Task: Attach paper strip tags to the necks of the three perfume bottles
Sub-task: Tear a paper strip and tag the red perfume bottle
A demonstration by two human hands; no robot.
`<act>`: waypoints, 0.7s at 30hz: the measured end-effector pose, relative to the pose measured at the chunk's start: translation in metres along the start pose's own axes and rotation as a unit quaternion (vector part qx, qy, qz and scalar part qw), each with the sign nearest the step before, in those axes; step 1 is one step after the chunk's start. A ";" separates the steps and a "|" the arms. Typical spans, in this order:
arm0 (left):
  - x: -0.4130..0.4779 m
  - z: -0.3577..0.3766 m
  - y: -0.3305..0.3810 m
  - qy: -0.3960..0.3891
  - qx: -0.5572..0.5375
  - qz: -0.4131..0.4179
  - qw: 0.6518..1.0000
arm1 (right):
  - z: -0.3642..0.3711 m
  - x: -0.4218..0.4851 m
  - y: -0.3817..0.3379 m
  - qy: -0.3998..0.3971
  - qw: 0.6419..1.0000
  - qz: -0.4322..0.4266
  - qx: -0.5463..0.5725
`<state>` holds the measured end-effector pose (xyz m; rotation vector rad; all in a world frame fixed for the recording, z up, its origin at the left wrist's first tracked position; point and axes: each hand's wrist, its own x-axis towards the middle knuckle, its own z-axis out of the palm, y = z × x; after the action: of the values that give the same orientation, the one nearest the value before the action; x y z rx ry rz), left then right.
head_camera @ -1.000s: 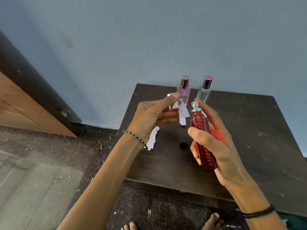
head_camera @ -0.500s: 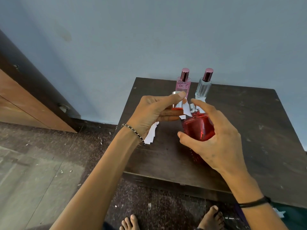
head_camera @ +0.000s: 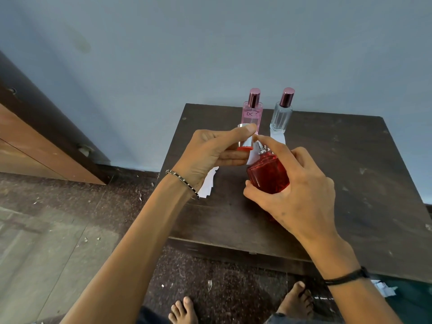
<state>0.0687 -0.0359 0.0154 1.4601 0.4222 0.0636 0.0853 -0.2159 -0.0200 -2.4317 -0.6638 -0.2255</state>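
My right hand (head_camera: 297, 190) grips a red perfume bottle (head_camera: 267, 174) above the dark table (head_camera: 350, 183); its silver spray nozzle is bare and my forefinger reaches over it. My left hand (head_camera: 210, 155) pinches the bottle's silver and red cap (head_camera: 245, 142) just left of the nozzle, with a white paper strip (head_camera: 252, 157) under the fingers. A pink bottle (head_camera: 252, 113) and a clear bottle (head_camera: 281, 115), both capped, stand upright at the table's back edge. A white strip (head_camera: 278, 137) lies in front of the clear bottle.
More white paper strips (head_camera: 208, 183) lie on the table's left edge, partly hidden by my left wrist. A blue-grey wall rises behind the table. A wooden cabinet (head_camera: 35, 146) stands at the left. My bare feet are on the speckled floor below.
My right hand has turned the red bottle from its narrow side to its broad face and lowered it. My left hand with the cap has moved closer to the nozzle.
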 end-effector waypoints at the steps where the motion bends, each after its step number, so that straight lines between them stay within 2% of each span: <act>1: 0.000 0.000 0.000 -0.003 -0.005 -0.003 1.000 | 0.000 0.000 0.000 -0.001 1.000 0.002 -0.002; 21: 0.003 -0.002 -0.002 -0.016 -0.035 -0.047 0.998 | -0.003 0.001 -0.006 -0.035 0.999 0.015 -0.025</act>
<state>0.0702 -0.0333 0.0129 1.3682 0.4573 -0.0195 0.0833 -0.2132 -0.0148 -2.5051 -0.6584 -0.1471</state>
